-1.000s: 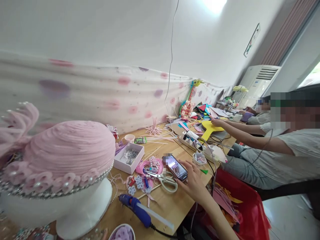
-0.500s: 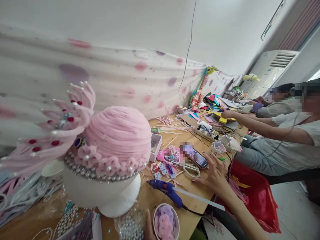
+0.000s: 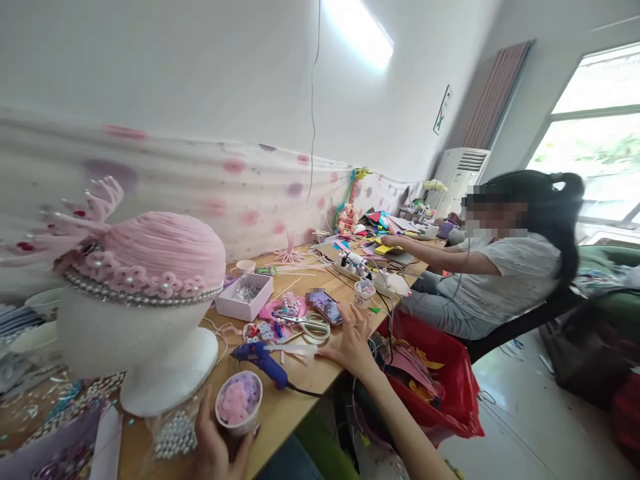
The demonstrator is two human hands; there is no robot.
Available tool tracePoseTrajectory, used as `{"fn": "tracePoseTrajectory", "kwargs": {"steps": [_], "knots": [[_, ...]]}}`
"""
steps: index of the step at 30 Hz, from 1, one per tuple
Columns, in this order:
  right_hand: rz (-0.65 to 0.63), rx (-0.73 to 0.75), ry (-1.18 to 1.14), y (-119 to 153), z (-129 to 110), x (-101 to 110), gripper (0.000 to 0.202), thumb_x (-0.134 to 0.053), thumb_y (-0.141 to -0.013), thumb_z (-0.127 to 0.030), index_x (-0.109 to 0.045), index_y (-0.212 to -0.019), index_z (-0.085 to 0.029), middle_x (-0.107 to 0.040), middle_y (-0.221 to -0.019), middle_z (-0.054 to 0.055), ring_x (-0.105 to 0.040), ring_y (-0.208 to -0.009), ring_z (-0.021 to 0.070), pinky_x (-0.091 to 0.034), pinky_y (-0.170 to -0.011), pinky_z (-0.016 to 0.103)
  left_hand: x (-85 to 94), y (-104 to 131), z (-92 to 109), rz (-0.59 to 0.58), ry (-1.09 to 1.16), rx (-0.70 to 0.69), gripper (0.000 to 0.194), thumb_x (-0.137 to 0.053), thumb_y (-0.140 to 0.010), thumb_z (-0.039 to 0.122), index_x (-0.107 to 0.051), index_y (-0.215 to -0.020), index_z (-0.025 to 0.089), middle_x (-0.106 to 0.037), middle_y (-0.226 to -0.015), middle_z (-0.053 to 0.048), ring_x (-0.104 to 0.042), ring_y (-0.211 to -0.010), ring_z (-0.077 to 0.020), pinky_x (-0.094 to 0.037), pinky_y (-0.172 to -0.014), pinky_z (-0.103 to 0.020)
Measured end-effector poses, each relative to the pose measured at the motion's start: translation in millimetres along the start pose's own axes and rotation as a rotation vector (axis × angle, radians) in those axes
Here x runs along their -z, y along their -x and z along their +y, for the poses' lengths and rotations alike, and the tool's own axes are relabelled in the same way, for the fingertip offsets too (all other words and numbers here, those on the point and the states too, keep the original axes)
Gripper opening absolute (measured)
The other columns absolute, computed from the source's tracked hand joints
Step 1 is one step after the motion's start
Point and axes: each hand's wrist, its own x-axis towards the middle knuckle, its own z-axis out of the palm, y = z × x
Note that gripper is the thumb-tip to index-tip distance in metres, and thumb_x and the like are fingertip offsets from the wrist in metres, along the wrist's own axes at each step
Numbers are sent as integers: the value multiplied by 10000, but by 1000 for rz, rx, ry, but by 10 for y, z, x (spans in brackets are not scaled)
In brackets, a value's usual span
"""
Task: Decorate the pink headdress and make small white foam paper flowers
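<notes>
My left hand point(image 3: 213, 433) is wrapped round a white paper cup point(image 3: 240, 429) at the table's front edge. Pink and purple fuzzy flowers point(image 3: 239, 397) fill the cup. Farther right, my right hand point(image 3: 354, 343) hovers with fingers spread by the phone point(image 3: 325, 307) and the scissors point(image 3: 317, 328); nothing shows in its grasp. Between the hands lies a blue glue gun point(image 3: 263, 363), a clear glue stick poking out of its back. On the left, a pink cap point(image 3: 167, 247) trimmed with flowers and pearls sits on a white foam head point(image 3: 125, 350).
A white box point(image 3: 245, 303) of small beads stands behind the glue gun. Loose silver pearls point(image 3: 175, 433) lie near the foam head. Another small cup point(image 3: 365, 291) is beyond the phone. A red bag point(image 3: 450, 400) hangs beside the table; a co-worker point(image 3: 500, 273) sits at the right.
The view has swung right and up. More of my left hand and the cup now shows. My right hand stays spread near the phone and scissors.
</notes>
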Motion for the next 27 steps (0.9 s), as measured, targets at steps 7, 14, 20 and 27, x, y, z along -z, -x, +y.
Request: {"fn": "tracePoseTrajectory", "kwargs": {"steps": [7, 14, 20, 27], "knots": [[43, 11, -82, -49, 5, 46, 923, -670, -755, -571, -202, -1461, -204, -506, -1369, 187, -298, -1377, 419, -98, -1086, 703, -4, -55, 326, 7, -104, -174, 825, -568, -797, 383, -185, -1462, 79, -664, -1097, -177, -692, -956, -301, -577, -818, -450], [134, -64, -171, -129, 17, 119, 623, -498, -921, -446, -261, -1434, -186, -522, -1340, 169, -288, -1375, 367, -178, -1086, 642, -40, -132, 4, -31, -78, -192, 871, -597, -778, 427, -171, -1464, 100, -614, -1193, -216, -671, -1023, -329, -577, -807, -460], [165, -80, -211, -175, 90, 90, 520, -483, -927, -405, -323, -1372, -188, -506, -1335, 160, -313, -1355, 343, -192, -1099, 610, 22, -159, -39, -72, -232, -206, 798, -581, -827, 441, -210, -1457, 121, -528, -1341, -259, -655, -1087, -343, -571, -841, -453], [243, -92, -183, -237, 174, 81, 505, -501, -909, -409, -348, -1337, -190, -516, -1309, 163, -361, -1299, 338, -265, -1064, 598, -114, -90, 120, 25, -220, -237, 765, -550, -867, 372, -174, -1490, 135, -492, -1372, -249, -557, -1239, -350, -495, -978, -504]]}}
